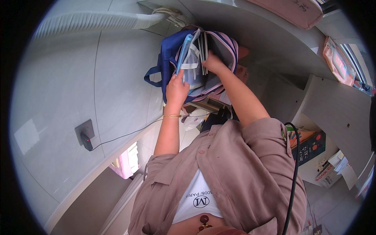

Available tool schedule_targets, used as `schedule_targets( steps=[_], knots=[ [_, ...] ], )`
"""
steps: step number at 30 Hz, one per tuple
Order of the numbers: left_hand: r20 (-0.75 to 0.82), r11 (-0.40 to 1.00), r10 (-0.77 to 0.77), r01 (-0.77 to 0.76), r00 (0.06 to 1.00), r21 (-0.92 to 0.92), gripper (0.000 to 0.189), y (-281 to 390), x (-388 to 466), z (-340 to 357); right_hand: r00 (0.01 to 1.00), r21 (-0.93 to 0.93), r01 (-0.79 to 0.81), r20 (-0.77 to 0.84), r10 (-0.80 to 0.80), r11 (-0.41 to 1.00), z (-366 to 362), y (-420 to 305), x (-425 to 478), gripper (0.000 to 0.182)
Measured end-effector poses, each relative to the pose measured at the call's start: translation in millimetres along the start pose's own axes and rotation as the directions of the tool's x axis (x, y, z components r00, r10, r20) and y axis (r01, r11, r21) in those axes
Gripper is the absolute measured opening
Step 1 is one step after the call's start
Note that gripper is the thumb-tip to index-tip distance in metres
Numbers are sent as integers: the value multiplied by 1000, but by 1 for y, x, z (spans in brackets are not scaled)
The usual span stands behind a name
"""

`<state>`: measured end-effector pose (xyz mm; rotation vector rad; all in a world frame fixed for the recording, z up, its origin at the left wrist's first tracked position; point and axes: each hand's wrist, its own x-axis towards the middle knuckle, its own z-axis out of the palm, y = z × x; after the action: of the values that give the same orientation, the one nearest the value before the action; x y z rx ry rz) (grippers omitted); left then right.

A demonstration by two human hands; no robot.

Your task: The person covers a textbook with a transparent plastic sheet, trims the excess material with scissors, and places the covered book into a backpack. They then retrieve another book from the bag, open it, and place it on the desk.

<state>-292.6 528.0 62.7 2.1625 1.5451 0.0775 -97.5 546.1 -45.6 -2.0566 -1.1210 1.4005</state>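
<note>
A blue backpack with pink-edged openings (171, 44) stands unzipped before me. My left hand (177, 89) holds the lower end of a light blue flat case or folder (184, 53) at the bag's left side. Inside the bag, my right hand (213, 62) grips several thin books or notebooks (202, 44) standing on edge; some of its fingers are hidden behind them. Between the hands is a clear pouch with white straps (191, 66). A blue carry loop (152, 77) sticks out at the bag's left.
A pleated white hose (94, 23) runs along the tiled wall. Below it, a plug in a wall socket (85, 133) has a thin black cable leading towards the bag. At the right are a grey shelf unit (337, 108) with books (312, 148) and a wipes packet (337, 63).
</note>
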Motion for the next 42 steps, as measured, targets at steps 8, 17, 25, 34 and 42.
schedule_targets(
  steps=[8,17,25,34,42],
  knots=[
    [19,998,25,-26,1000,53,57,10,0,0,999,8,-32,6,32,999,2,10,11,39],
    [12,1000,28,-28,1000,-9,57,4,3,4,986,-220,165,47,-158,962,-40,-52,-60,31],
    [35,999,31,-32,999,27,59,7,1,4,947,-164,304,-55,-317,938,-57,-52,-110,29],
    [41,941,12,2,999,-338,36,5,-2,2,840,-166,537,18,-542,827,-22,-86,-197,55],
    [72,952,0,22,997,-305,37,1,-7,5,858,-220,506,30,-513,834,-15,-84,-203,57]
  ],
)
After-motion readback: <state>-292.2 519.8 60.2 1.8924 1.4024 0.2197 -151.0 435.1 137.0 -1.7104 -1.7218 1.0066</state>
